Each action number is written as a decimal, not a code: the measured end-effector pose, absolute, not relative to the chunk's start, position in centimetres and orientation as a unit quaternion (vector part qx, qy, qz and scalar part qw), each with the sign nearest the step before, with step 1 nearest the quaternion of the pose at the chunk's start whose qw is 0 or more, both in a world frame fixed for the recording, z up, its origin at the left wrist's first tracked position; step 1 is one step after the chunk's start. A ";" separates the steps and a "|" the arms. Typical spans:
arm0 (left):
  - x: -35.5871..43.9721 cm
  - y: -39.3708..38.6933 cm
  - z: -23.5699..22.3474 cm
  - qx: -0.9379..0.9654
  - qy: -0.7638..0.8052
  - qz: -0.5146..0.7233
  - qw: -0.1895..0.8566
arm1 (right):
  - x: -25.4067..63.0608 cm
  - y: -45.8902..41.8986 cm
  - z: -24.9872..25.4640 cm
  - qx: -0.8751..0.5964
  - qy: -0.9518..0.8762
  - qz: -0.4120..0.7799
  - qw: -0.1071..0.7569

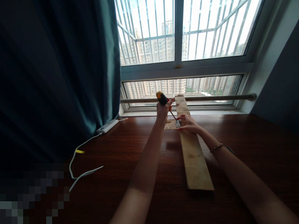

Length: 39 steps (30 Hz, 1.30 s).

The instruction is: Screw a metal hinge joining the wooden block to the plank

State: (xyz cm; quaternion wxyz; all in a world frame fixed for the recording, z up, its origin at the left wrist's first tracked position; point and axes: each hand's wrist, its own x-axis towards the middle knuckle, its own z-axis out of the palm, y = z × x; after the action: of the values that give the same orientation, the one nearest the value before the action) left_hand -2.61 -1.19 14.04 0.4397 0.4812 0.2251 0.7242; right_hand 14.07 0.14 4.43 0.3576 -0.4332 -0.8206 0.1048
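My left hand point(164, 110) is closed around the black and orange handle of a screwdriver point(161, 97). The shaft slants down to the right, its tip at a small metal hinge point(178, 123). The fingers of my right hand point(187, 123) pinch the hinge from the right, against the edge of a long wooden board point(193, 158). A shorter piece of wood point(171, 125) pokes out to the left beneath the hinge, partly hidden by my left wrist. Whether a screw sits under the tip is too small to tell.
The board lies lengthwise on a dark red-brown wooden table point(130, 146), its far end near a horizontal rail point(217, 98) before the window. A white power strip point(107, 127) with a white cable point(80, 144) lies at the left, beside a dark blue curtain point(102, 62).
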 end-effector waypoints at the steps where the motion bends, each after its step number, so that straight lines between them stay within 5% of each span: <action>1: -2.6 -1.2 14.1 0.483 0.226 0.723 0.440 | 14.1 0.2 4.4 -0.433 -0.821 0.105 0.358; 14: -2.8 -0.4 13.5 0.522 0.264 0.727 0.359 | 14.2 0.3 4.4 -0.438 -0.821 0.100 0.352; 39: -2.7 -0.9 13.6 0.506 0.267 0.733 0.368 | 14.1 0.3 4.5 -0.445 -0.819 0.104 0.347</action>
State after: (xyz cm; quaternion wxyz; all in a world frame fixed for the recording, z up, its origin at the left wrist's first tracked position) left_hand -2.65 -0.87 13.59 0.3682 0.5057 0.2666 0.7333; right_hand 14.09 0.26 4.54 0.3474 -0.4448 -0.8189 0.1045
